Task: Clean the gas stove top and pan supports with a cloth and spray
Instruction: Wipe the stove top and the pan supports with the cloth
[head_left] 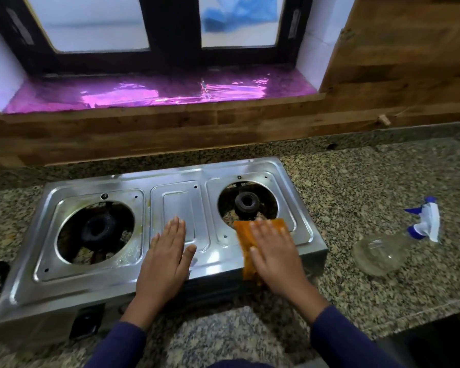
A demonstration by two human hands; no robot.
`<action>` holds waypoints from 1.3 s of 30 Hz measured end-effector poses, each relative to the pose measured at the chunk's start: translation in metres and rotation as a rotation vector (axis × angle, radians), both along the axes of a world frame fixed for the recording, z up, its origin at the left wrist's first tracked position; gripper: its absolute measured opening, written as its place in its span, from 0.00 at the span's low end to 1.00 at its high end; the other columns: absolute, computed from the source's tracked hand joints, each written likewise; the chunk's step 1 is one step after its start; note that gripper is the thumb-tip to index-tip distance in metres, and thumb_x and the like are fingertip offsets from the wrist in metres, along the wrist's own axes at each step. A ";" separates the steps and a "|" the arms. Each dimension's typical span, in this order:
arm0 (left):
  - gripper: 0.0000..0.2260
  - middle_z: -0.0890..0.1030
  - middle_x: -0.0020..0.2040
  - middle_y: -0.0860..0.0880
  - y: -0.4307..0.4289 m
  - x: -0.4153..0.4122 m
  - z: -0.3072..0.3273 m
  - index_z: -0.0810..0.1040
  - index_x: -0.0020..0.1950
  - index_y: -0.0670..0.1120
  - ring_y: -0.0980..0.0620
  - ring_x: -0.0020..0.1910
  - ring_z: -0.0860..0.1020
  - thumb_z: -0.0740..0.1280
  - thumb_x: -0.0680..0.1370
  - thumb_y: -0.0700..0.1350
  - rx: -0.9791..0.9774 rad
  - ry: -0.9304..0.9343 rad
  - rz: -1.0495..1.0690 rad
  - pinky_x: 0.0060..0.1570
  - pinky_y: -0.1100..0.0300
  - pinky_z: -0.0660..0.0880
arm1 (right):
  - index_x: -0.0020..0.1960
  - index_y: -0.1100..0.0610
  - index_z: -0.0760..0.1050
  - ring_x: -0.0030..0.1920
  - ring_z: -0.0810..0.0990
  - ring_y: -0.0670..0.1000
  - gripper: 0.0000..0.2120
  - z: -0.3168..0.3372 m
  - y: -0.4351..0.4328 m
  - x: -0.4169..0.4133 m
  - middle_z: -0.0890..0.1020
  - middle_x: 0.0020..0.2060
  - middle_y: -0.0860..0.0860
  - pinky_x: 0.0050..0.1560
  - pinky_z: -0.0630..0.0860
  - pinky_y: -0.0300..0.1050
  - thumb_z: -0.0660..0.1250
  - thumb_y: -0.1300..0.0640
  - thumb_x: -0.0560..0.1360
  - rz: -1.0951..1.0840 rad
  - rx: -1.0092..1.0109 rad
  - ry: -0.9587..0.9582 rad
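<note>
Nearest to me, two dark blue sleeves reach in over the speckled granite worktop. The left hand lies flat and relaxed on the middle panel of the steel stove top, fingers straight, grasping nothing. The right hand lies flat too, fingers stretched out, pressing an orange cloth against the steel at the near edge of the right-hand opening; the cloth's near end hangs over the stove's front edge. A black knob shows on the stove's front face. Each round opening holds a dark burner, the left burner with yellowish grime around its rim, the right burner just beyond the cloth. To the right, well apart from the stove, a clear spray bottle lies on its side on the worktop, its white and blue trigger head pointing away. Behind the stove runs a wood-patterned wall. Above it is a window sill covered in shiny pink foil, then a dark-framed window with frosted panes.
</note>
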State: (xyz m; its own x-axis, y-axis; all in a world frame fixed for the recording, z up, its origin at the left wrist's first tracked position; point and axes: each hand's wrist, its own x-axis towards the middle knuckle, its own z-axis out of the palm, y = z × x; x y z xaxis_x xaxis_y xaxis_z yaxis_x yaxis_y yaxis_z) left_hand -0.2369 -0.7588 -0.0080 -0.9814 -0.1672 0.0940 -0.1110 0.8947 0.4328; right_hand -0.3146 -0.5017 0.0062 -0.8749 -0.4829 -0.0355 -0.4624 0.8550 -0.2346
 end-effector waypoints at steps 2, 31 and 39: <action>0.34 0.53 0.79 0.51 0.000 -0.001 -0.001 0.54 0.80 0.48 0.55 0.78 0.50 0.40 0.78 0.66 -0.024 -0.022 0.013 0.76 0.55 0.48 | 0.80 0.47 0.43 0.79 0.42 0.48 0.32 0.003 0.029 -0.026 0.46 0.79 0.46 0.78 0.39 0.50 0.35 0.39 0.78 -0.087 0.048 0.008; 0.27 0.58 0.79 0.47 -0.060 0.057 0.001 0.59 0.78 0.44 0.51 0.79 0.54 0.54 0.81 0.54 -0.166 0.045 0.146 0.74 0.49 0.55 | 0.81 0.55 0.45 0.79 0.40 0.56 0.33 0.012 -0.193 -0.189 0.45 0.80 0.54 0.76 0.39 0.57 0.45 0.39 0.82 0.080 0.163 -0.114; 0.27 0.58 0.79 0.47 -0.150 0.110 -0.006 0.59 0.78 0.44 0.50 0.78 0.55 0.51 0.81 0.53 -0.189 0.064 0.222 0.74 0.48 0.55 | 0.81 0.53 0.46 0.80 0.42 0.54 0.30 0.005 -0.335 -0.112 0.47 0.80 0.52 0.77 0.40 0.56 0.45 0.41 0.83 0.247 0.088 -0.012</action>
State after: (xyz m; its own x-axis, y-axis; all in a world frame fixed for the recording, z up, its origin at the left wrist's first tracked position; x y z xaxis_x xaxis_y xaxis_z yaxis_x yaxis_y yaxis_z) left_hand -0.1267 -0.9086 -0.0138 -0.9140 -0.3504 0.2045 -0.2903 0.9170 0.2736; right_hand -0.4266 -0.8367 0.0107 -0.7300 -0.6766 -0.0964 -0.6575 0.7338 -0.1710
